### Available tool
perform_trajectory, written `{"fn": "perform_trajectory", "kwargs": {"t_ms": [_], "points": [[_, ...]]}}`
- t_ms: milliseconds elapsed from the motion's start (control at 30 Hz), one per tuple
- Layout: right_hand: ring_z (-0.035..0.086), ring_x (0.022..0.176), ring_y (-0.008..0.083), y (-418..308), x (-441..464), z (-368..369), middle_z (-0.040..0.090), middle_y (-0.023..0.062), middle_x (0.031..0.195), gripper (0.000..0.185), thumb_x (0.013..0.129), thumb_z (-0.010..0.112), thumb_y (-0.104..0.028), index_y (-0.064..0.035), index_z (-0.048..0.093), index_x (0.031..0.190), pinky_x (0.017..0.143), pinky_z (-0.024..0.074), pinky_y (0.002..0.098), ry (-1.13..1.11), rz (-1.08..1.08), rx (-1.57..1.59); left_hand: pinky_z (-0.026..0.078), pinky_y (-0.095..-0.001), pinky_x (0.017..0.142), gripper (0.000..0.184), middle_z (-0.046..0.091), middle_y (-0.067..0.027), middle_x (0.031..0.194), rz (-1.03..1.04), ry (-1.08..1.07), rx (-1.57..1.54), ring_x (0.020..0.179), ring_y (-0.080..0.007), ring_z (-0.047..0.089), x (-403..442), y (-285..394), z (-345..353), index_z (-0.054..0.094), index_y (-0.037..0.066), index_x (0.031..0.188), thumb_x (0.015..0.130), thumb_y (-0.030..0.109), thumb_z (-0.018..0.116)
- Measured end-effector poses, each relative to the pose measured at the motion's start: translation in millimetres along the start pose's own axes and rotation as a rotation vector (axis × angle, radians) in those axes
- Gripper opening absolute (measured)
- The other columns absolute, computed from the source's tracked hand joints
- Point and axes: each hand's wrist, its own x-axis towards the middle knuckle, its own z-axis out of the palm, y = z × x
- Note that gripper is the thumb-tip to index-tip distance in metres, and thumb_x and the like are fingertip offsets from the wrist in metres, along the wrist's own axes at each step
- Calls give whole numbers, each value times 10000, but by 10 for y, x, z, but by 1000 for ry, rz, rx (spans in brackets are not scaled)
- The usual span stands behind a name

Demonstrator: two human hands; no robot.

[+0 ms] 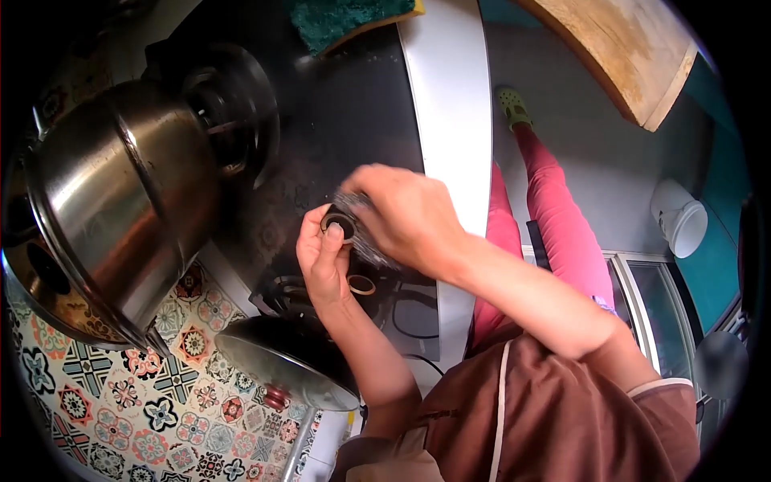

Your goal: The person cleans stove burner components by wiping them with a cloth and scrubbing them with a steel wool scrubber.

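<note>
My left hand (321, 259) is closed around a small dark ring-shaped part (338, 228) with a pale rim, the thumb lying over its opening. Against the part's side, my right hand (408, 210) grips a grey steel wool scrubber (371, 245); its fingers are blurred by motion. Both hands meet above a black stovetop (349, 120). Just below them lies a brass-coloured ring (362, 284) on the stove.
A large steel pot (120, 201) stands at the left, beside a round burner (233, 112). A glass lid (281, 365) leans near my left forearm. At the top is a green-and-yellow sponge (345, 20). A wooden board (618, 48) juts in at upper right.
</note>
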Motion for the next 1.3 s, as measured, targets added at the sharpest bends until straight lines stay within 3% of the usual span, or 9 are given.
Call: {"fn": "perform_trajectory", "kwargs": {"t_ms": [67,200,333,467,600,767,1000,1167,1300], "points": [[617,749,335,14,113,72,622,124,793,119,771,631,-84,-55,588,878,610,487,393,-10,-62,-55,521,-283,720,355,600,-81,954,6,23,11,824,-148,595,1,-8,-27,507,-16,1090,826,153,672],[620,750,327,-15,-278,3,622,117,791,144,753,642,-70,-55,592,886,609,492,377,20,61,25,520,-291,737,354,599,-76,951,-30,-12,1,839,-145,589,5,22,3,504,-19,1094,829,150,668],[620,759,329,-22,-75,-32,630,119,811,157,757,637,-80,-54,599,908,627,497,376,15,27,43,523,-289,721,341,599,-76,950,4,-16,3,819,-146,590,11,13,15,511,-13,1080,828,153,669],[604,731,340,-3,128,29,611,140,780,87,726,579,-50,-22,574,808,609,481,419,-45,-66,-73,523,-285,713,334,600,-78,948,-1,3,14,795,-145,592,8,-8,-17,512,-15,1076,833,159,663],[611,764,334,3,-246,-33,614,151,792,70,732,573,-50,-24,568,797,608,482,420,-15,4,26,517,-276,700,344,599,-79,944,-23,9,28,772,-141,591,5,31,55,512,-16,1077,837,176,665],[618,773,325,11,172,9,627,115,813,121,793,597,-122,-64,608,899,651,495,402,-106,-69,-115,526,-286,714,352,603,-86,958,12,4,18,810,-149,602,16,-23,-42,514,-17,1076,829,176,675],[615,752,318,7,-273,-47,614,103,812,145,772,624,-97,-63,580,906,626,483,398,-73,37,13,514,-290,731,356,599,-80,965,-24,6,12,819,-145,589,-7,24,21,512,-14,1082,827,171,678],[625,778,304,2,123,5,643,97,828,120,774,615,-122,-68,612,881,652,498,380,-29,-45,-35,507,-278,730,349,598,-70,964,2,21,13,819,-136,586,-10,13,36,512,-12,1086,830,163,672],[628,785,301,-33,27,-21,644,92,835,133,767,624,-118,-69,611,891,655,499,376,-44,17,-29,507,-266,727,338,600,-67,959,4,7,22,811,-131,588,-18,3,1,515,-9,1083,833,164,664]]}}
